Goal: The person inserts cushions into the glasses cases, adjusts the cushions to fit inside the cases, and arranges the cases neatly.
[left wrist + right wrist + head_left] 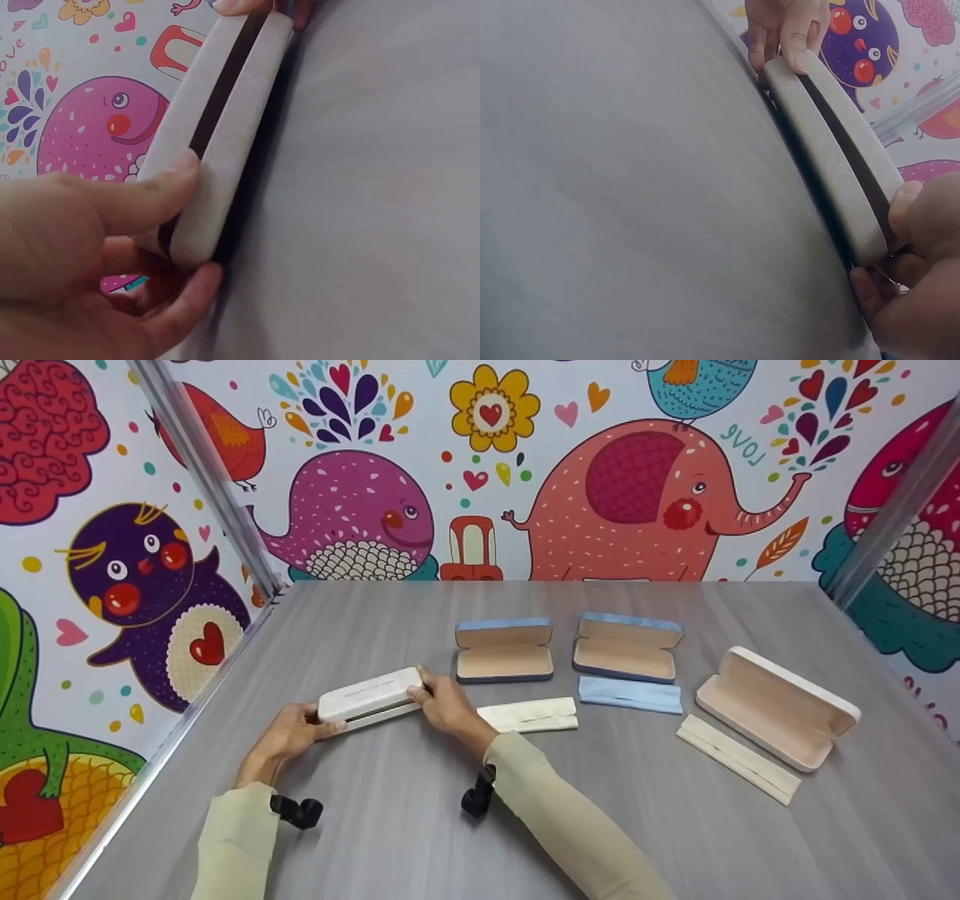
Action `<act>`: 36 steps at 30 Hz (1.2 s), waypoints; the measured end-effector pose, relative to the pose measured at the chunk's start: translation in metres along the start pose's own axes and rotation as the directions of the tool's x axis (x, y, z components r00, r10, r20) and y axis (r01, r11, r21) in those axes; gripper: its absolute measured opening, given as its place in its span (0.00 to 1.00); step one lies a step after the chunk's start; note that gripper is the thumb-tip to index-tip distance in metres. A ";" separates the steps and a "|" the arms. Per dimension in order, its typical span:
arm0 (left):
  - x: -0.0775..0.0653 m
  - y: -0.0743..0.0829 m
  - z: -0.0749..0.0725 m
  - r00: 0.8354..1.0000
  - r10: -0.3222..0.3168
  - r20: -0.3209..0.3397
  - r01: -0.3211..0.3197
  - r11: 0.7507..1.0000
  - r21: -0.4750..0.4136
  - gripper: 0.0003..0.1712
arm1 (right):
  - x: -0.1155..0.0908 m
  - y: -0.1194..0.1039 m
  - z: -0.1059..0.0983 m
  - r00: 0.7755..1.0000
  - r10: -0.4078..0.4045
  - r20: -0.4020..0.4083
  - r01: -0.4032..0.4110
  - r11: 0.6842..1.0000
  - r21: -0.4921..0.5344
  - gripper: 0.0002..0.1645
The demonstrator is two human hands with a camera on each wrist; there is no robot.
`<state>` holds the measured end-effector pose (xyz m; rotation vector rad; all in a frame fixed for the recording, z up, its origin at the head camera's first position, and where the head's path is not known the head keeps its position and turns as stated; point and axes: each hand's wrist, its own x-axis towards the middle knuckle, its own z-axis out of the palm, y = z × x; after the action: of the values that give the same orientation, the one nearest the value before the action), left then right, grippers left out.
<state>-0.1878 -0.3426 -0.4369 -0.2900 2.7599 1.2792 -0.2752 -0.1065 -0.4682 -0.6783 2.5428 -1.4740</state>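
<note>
A white glasses case is held at its two ends, its lid slightly ajar along the near side. My left hand grips the left end, and in the left wrist view the thumb lies across the dark gap between lid and base. At the other end, my right hand holds the case, thumb on the lid's edge. In the right wrist view, a finger of the right hand reaches under the base. Both wrist views show a shadow under the case. The case's inside is hidden.
Right of the hands lies a folded cream cloth. Two open blue cases stand behind, with a blue cloth in front of one. Farther right are an open white case and another cream cloth.
</note>
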 end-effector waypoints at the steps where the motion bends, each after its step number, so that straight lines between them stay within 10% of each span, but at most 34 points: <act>1: 0.000 0.000 0.000 1.000 -0.002 0.002 0.002 1.000 0.001 0.29 | 0.000 0.000 0.000 1.000 0.000 0.001 0.000 1.000 0.002 0.32; 24: -0.003 0.006 0.006 0.987 -0.137 -0.089 0.137 0.991 -0.010 0.36 | -0.004 0.006 0.000 0.998 -0.047 0.039 0.043 0.996 0.079 0.32; 36: -0.002 0.005 0.002 0.997 -0.072 -0.038 0.073 0.997 0.030 0.30 | -0.005 0.004 -0.002 0.999 -0.036 0.032 0.035 0.998 0.057 0.33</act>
<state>-0.1868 -0.3372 -0.4340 -0.4115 2.7694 1.2250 -0.2731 -0.1012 -0.4711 -0.7369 2.4677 -1.5259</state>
